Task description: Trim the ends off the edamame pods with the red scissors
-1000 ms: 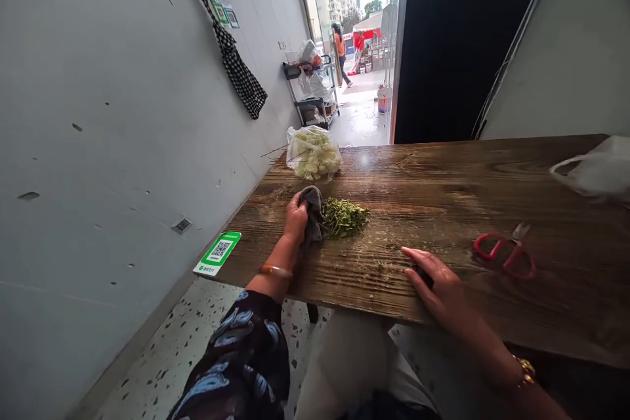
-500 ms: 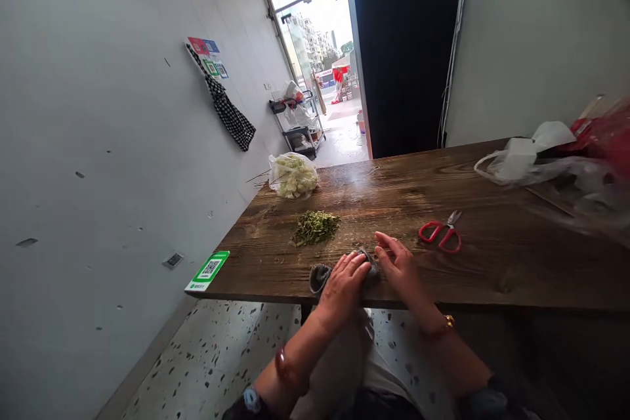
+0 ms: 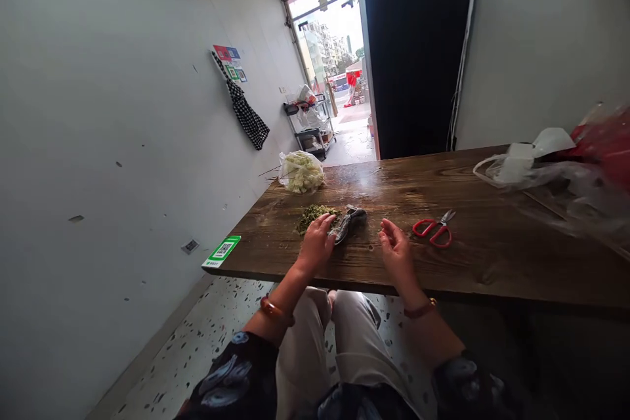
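My left hand (image 3: 316, 246) lies over the near right side of a pile of chopped green stems and leaves (image 3: 310, 213), its fingers stretched out and holding nothing. A crumpled grey cloth (image 3: 353, 220) rests on the wooden table (image 3: 275, 256) just right of those fingers; whether they touch it I cannot tell. Further right, my right hand (image 3: 396, 252) is apart from the cloth, open and with its fingers slightly bent. Scissors with red handles (image 3: 437, 231) lie to its right, blades partly apart.
A clear bag of pale, cauliflower-like pieces (image 3: 301, 174) with thin sticks stands at the far left of the table. Plastic bags (image 3: 566, 177) are heaped on the right. A green code card (image 3: 222, 251) lies at the left corner. Beyond are a cart (image 3: 310, 121) and a doorway.
The grey cloth has gone from the near edge to beside the green pile. My left hand has moved off it, leftward and away from me, onto the pile. The view has shifted slightly.
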Action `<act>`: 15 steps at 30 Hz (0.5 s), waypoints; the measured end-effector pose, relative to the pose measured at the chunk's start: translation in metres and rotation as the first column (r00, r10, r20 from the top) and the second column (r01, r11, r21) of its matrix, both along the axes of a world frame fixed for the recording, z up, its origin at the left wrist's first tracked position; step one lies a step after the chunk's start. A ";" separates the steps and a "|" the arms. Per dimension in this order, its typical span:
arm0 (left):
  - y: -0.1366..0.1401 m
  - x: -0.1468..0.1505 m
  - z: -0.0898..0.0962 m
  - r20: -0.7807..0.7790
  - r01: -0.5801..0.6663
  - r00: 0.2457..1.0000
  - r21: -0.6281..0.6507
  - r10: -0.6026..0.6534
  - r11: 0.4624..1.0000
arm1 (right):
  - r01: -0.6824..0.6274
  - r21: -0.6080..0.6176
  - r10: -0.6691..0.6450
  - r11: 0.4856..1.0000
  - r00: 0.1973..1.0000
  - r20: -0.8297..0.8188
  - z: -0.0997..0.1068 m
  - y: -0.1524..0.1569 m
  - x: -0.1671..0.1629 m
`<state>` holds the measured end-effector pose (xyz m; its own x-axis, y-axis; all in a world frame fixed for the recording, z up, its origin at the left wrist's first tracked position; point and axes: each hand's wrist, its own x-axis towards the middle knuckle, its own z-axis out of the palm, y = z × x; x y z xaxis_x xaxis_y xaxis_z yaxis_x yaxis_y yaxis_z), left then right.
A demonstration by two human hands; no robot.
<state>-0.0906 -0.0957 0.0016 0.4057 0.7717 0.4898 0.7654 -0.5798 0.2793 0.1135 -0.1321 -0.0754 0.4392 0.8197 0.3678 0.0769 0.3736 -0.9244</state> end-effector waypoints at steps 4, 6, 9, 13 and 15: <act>-0.025 -0.080 -0.016 0.092 -0.269 0.957 -0.083 0.276 0.960 | -0.030 -0.009 0.030 1.000 0.994 0.109 -0.003 -0.004 0.000; -0.043 -0.113 -0.022 0.117 -0.351 0.925 -0.096 0.361 0.932 | -0.033 -0.015 0.035 0.999 0.986 0.163 -0.006 -0.006 0.000; -0.072 -0.149 -0.029 0.134 -0.439 0.882 -0.107 0.451 0.892 | -0.040 -0.039 0.049 0.998 0.962 0.267 -0.007 -0.011 -0.001; -0.099 -0.186 -0.036 0.160 -0.516 0.832 -0.131 0.531 0.847 | -0.071 -0.034 0.079 0.997 0.864 0.498 0.005 -0.009 -0.009; -0.101 -0.200 -0.038 0.171 -0.527 0.821 -0.141 0.545 0.838 | -0.094 -0.033 0.095 0.995 0.800 0.592 0.015 0.003 -0.016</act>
<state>-0.2902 -0.1963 -0.0366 -0.1818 0.8801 0.4386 0.8722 -0.0616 0.4852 0.0972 -0.1288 -0.0605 0.0569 0.8465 0.5293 0.5738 0.4062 -0.7112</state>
